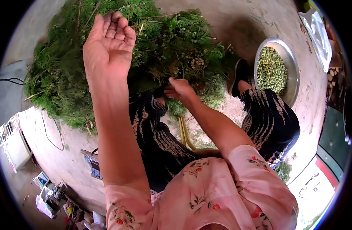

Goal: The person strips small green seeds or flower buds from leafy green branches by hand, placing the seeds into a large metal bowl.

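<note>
A large heap of green conifer branches (64,72), with scale-like leaves and small round cones, lies before me. My left hand (111,46) is raised over its left part, palm up, fingers curled and spaced, with nothing in it. Lower and further right, my right hand (180,89) reaches to the near edge of the heap, beside a branch with a cluster of brownish cones (196,62). Its fingertips are partly hidden against dark foliage, so I cannot tell if it holds a stem. A metal basin (293,83) at the right holds many small green cones (271,69).
My legs in dark patterned trousers spread at either side of yellowish curved bars (185,133). A clear plastic bag (318,37) and stacked wood (332,77) are at the far right. A cable (54,143) lies at the left, near a small stool (91,164).
</note>
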Available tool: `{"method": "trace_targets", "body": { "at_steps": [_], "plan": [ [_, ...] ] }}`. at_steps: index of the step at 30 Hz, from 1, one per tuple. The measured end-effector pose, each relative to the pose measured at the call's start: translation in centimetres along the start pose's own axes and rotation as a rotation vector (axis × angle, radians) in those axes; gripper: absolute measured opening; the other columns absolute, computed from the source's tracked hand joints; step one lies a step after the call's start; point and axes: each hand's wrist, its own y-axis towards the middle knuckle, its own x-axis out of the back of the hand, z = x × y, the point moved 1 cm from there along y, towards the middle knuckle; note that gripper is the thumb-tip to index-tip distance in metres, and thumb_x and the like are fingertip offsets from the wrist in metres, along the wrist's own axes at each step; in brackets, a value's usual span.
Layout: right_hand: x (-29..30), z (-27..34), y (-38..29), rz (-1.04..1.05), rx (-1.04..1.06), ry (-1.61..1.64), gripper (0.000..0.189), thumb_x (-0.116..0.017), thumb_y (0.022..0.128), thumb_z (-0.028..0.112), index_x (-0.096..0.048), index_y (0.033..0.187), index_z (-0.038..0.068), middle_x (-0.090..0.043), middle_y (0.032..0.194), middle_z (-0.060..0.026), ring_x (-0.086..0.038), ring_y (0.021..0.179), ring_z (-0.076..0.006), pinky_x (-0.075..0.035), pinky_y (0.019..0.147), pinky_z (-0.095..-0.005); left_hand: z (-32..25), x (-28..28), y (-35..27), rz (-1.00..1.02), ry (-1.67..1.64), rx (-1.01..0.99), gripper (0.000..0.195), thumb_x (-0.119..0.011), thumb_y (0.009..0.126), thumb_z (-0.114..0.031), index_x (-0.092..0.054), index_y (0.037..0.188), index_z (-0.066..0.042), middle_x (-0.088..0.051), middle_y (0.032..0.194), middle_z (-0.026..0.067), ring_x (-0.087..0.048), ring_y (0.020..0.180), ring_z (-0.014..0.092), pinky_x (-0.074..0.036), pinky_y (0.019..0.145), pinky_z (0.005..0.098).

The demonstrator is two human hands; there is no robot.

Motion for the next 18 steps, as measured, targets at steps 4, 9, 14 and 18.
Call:
{"method": "trace_targets", "body": {
  "at_steps": [4, 9, 14, 18],
  "plan": [
    [-3.5, 0.1, 1.1, -0.030, -0.099, 0.071, 0.041, -0.060, 0.082, 0.028, -0.047, 0.107, -0.002, -0.058, 0.092, -0.0177, -0.061, 0.077, -0.0278, -0.052, 0.061, -0.0390, -0.3, 0.2, -0.2, 0.023, -0.005, 0.017, 0.022, -0.051, 0.088, -0.020, -0.051, 0.093, 0.002, -0.055, 0.084, 0.0073, -0.053, 0.075, 0.016, -0.047, 0.065, 0.0279],
    [-3.2, 1.5, -0.7, -0.005, -0.010, 0.173, 0.017, -0.059, 0.082, 0.019, -0.053, 0.089, 0.004, -0.058, 0.072, -0.0083, -0.055, 0.053, -0.0175, -0.048, 0.048, -0.0318, -1.1, 0.7, 0.0, 0.026, -0.056, 0.033, 0.020, -0.053, 0.087, -0.019, -0.052, 0.091, 0.001, -0.057, 0.083, 0.0066, -0.055, 0.074, 0.016, -0.047, 0.065, 0.0270],
    [-1.5, 6.7, -10.4, 0.184, 0.172, 0.068, 0.013, -0.054, 0.085, 0.018, -0.053, 0.085, 0.005, -0.057, 0.071, -0.0054, -0.053, 0.059, -0.0158, -0.045, 0.056, -0.0283, -0.8, 0.6, 0.1, -0.157, 0.091, -0.006, 0.014, -0.054, 0.086, -0.016, -0.056, 0.089, -0.002, -0.060, 0.082, 0.0049, -0.057, 0.073, 0.014, -0.048, 0.063, 0.0254],
    [-1.1, 11.1, -15.4, 0.227, 0.355, -0.022, 0.012, -0.053, 0.086, 0.016, -0.053, 0.083, 0.005, -0.057, 0.070, -0.0052, -0.052, 0.058, -0.0149, -0.044, 0.056, -0.0268, 1.2, 0.8, 0.0, -0.224, 0.192, 0.039, 0.010, -0.057, 0.083, -0.017, -0.055, 0.088, -0.008, -0.059, 0.081, 0.0003, -0.056, 0.071, 0.011, -0.047, 0.060, 0.0232]
  ]
}}
